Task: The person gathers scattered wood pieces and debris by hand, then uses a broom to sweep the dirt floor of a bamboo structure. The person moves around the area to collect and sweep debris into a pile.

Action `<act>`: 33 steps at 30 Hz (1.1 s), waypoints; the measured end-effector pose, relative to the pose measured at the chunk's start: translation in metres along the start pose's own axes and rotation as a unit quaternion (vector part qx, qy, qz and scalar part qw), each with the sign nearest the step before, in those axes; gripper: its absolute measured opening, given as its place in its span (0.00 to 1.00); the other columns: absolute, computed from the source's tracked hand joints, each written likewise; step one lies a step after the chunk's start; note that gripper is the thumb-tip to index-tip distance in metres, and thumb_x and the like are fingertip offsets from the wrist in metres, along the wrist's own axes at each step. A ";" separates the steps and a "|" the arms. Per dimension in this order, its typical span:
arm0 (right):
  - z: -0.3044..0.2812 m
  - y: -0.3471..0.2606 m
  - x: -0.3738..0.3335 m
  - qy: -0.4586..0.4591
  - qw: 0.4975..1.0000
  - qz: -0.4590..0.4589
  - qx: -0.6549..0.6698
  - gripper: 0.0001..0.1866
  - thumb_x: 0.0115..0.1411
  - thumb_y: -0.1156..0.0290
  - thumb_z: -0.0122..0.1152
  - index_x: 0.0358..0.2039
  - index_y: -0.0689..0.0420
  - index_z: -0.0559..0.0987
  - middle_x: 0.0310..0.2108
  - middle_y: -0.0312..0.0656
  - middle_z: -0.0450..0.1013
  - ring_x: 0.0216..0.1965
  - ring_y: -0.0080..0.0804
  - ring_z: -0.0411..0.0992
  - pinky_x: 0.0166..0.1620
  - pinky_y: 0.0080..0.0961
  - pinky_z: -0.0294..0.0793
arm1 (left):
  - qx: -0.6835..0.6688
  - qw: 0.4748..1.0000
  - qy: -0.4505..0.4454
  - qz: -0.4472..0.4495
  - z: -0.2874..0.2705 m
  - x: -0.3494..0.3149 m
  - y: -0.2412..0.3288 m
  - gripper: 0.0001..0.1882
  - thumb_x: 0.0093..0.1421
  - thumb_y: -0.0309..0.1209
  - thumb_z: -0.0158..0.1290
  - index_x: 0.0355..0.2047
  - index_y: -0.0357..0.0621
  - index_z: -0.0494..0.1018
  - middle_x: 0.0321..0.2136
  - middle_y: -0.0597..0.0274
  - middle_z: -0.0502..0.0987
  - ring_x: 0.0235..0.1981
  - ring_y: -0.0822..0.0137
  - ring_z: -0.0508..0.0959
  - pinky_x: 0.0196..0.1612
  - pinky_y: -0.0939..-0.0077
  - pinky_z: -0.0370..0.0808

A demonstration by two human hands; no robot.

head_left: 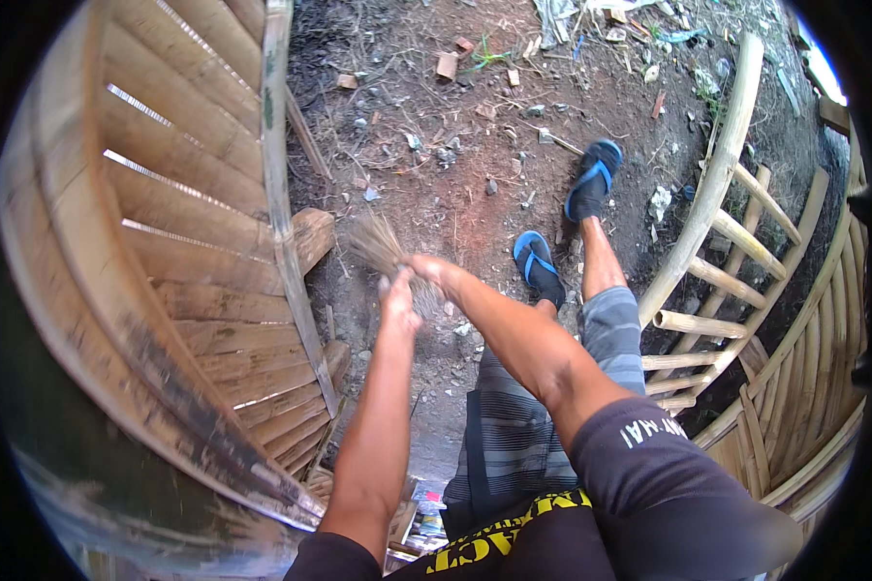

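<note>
My left hand [397,298] and my right hand [430,275] are close together over the dirt ground, near the edge of a slatted bamboo bench. Both are closed on a stick broom [374,242], a bundle of thin brown sticks. Its sticks fan out beyond my hands toward the bench and look smeared by motion. More thin strands show just below my right hand. My fingers are partly blurred, and much of the broom's gripped part is hidden.
The slatted bamboo bench [199,247] fills the left side. A bamboo ladder-like frame [698,232] and more bamboo slats [814,339] stand at right. Wood chips [447,66], stones and plastic scraps [557,21] litter the ground. My feet wear blue-strapped flip-flops [535,259].
</note>
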State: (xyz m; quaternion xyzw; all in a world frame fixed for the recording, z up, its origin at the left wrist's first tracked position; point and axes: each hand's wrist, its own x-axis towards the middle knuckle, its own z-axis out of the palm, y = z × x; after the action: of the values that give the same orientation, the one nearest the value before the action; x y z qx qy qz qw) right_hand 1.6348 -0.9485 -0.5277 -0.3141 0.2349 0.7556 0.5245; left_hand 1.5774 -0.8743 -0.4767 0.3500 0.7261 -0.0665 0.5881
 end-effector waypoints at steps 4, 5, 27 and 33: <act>-0.052 -0.050 -0.006 0.186 0.955 -0.209 0.102 0.34 0.62 0.44 0.52 0.57 0.58 0.74 0.60 0.56 0.66 0.62 0.46 0.62 0.61 0.45 0.62 | 0.250 0.938 -0.077 0.228 0.090 0.013 0.023 0.39 0.57 0.28 0.59 0.68 0.44 0.55 0.57 0.47 0.68 0.54 0.54 0.74 0.54 0.63 0.74; -0.067 -0.059 -0.016 0.186 0.912 -0.324 0.167 0.31 0.63 0.47 0.52 0.52 0.64 0.75 0.48 0.50 0.74 0.49 0.38 0.72 0.53 0.36 0.70 | 0.254 0.914 -0.178 0.260 0.105 0.002 0.028 0.41 0.56 0.29 0.59 0.68 0.43 0.54 0.58 0.46 0.67 0.56 0.53 0.73 0.56 0.63 0.72; -0.054 -0.140 -0.002 0.175 0.842 -0.494 0.130 0.25 0.67 0.58 0.47 0.58 0.62 0.68 0.47 0.47 0.74 0.47 0.35 0.73 0.53 0.31 0.72 | 0.318 0.824 -0.246 0.399 0.159 -0.013 0.116 0.45 0.58 0.30 0.57 0.72 0.43 0.45 0.61 0.46 0.65 0.60 0.55 0.69 0.60 0.64 0.71; -0.026 -0.143 0.022 -0.061 0.931 -0.183 -0.312 0.37 0.67 0.44 0.42 0.68 0.56 0.60 0.61 0.58 0.66 0.62 0.48 0.65 0.65 0.40 0.61 | 0.106 0.987 -0.041 0.117 0.036 0.024 0.083 0.34 0.61 0.40 0.53 0.64 0.43 0.58 0.56 0.56 0.70 0.53 0.57 0.74 0.55 0.60 0.73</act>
State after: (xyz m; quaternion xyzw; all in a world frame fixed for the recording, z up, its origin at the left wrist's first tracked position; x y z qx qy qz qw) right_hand 1.7694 -0.9037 -0.5652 -0.4525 -0.1061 0.6998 0.5425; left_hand 1.6536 -0.8204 -0.4834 0.4897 0.6445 -0.0878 0.5805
